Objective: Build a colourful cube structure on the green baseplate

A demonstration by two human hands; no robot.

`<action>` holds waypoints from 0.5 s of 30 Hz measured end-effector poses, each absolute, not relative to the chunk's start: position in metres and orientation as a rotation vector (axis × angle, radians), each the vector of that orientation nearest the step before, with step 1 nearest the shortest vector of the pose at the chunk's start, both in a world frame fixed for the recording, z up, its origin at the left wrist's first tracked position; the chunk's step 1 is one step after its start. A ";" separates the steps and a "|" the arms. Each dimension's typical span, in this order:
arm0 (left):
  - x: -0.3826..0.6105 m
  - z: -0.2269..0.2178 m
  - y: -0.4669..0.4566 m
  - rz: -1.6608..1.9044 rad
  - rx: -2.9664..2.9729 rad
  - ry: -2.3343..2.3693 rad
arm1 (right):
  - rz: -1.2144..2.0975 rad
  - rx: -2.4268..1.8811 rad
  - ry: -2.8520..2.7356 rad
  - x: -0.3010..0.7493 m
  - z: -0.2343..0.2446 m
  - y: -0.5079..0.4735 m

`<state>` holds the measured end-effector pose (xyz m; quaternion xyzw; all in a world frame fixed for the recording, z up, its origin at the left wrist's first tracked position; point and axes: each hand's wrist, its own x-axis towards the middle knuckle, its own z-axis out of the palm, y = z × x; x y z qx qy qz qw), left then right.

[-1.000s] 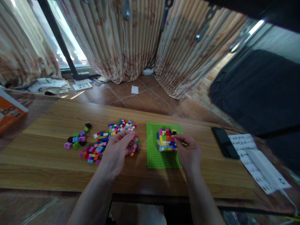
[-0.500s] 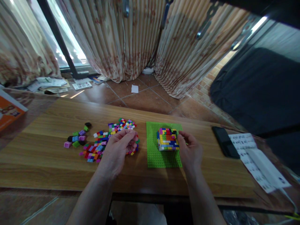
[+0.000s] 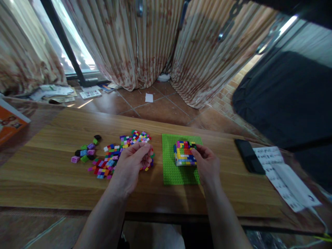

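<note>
A green baseplate (image 3: 171, 173) lies on the wooden table (image 3: 52, 173). On it stands a small multicoloured brick block (image 3: 183, 154). My right hand (image 3: 207, 164) rests at the block's right side, fingers curled with the tips pressing on its top right corner. My left hand (image 3: 132, 164) hovers over the right end of a pile of small coloured bricks (image 3: 114, 157), fingers curled inward in a loose pinch; what they hold is hidden.
A few larger purple, green and black bricks (image 3: 84, 154) lie left of the pile. A black phone (image 3: 248, 155) and a printed paper (image 3: 282, 176) sit at the table's right. An orange box (image 3: 9, 122) is at far left. Curtains and tiled floor lie beyond.
My right hand has shifted a little left and closed in on the block's top right corner. My left hand has stayed over the brick pile.
</note>
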<state>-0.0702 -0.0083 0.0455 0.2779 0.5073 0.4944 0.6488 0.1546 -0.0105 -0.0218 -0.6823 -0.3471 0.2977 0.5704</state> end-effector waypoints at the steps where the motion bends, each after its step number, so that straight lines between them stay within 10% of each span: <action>1: -0.070 0.046 -0.009 1.125 0.634 1.153 | 0.712 -1.582 -0.782 0.154 -0.022 -0.010; 15: -0.063 0.040 -0.008 1.107 0.655 1.102 | 0.678 -1.625 -0.725 0.149 -0.019 -0.005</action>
